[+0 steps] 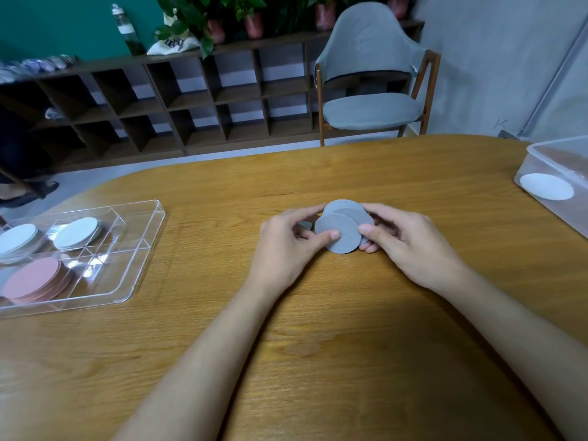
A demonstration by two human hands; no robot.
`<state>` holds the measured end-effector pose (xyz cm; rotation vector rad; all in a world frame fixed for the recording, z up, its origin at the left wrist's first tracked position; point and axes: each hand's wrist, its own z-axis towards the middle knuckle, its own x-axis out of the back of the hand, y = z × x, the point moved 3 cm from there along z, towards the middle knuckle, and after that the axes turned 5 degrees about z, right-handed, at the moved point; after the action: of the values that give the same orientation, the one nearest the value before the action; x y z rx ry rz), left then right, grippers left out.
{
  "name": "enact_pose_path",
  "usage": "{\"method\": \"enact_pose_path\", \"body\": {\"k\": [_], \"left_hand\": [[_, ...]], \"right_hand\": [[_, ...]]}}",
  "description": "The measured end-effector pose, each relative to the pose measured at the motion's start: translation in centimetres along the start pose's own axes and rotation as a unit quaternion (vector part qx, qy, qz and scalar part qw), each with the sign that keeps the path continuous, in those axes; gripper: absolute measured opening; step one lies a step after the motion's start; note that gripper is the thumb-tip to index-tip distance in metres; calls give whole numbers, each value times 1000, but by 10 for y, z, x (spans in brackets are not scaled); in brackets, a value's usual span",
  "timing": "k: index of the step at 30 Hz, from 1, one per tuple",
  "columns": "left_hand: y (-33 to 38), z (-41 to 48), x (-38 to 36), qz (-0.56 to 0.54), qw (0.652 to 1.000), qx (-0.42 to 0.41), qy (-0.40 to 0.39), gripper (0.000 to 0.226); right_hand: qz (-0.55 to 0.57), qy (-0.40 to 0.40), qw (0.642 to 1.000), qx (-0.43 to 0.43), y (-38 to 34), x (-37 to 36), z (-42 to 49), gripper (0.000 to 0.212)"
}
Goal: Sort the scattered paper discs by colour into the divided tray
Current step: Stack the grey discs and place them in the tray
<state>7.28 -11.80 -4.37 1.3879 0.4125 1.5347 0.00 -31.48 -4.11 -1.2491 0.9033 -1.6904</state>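
At the middle of the wooden table both hands hold a fanned bunch of grey paper discs point(345, 226). My left hand point(288, 246) pinches the front disc with thumb on its face. My right hand point(404, 240) grips the bunch from the right, thumb on top and fingers beneath. A clear divided tray point(140, 275) lies at the left. Its back compartments hold a pale blue stack point(17, 238) and a white stack point(78, 232). A pink stack point(35, 280) fills a front compartment.
A clear plastic box point(541, 160) with one white disc point(545, 186) inside stands at the table's far right edge. Beyond the table are a grey chair point(370, 109) and a low wooden shelf unit point(191, 100).
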Motion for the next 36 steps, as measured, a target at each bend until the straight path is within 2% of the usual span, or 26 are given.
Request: {"method": "enact_pose_path", "body": {"k": [6,9,12,16,19,22,25,27,31,36], "left_hand": [[-1,0,-3,-9,1000,17,2,35],[-1,-2,-5,-19,999,25,14,32],[1,-4,-8,-11,1000,17,19,38],[8,-4,-13,54,998,-2,23,50],[9,-3,-18,89,996,-19,13,47],[10,-5,-23,101,994,-40,-9,45],[14,-4,-19,137,987,-78,-22,45],[12,-1,-8,148,985,-85,-21,43],[-12,11,24,216,974,-45,54,35],[-28,10,31,290,957,7,-19,53]], "right_hand": [[-15,7,1000,6,0,-1,0,37],[-68,-17,998,-5,-2,-4,-2,45],[-186,-70,979,-33,-4,-10,-5,67],[-223,-110,967,-55,-9,-17,-8,78],[-222,-80,971,-48,-7,-16,-6,73],[-208,2,978,5,-4,-7,-4,51],[-188,24,982,17,-1,-3,-3,35],[-184,18,983,12,2,-2,-2,33],[-162,14,987,-7,4,0,-3,32],[-159,14,987,-5,2,1,-4,33]]}}
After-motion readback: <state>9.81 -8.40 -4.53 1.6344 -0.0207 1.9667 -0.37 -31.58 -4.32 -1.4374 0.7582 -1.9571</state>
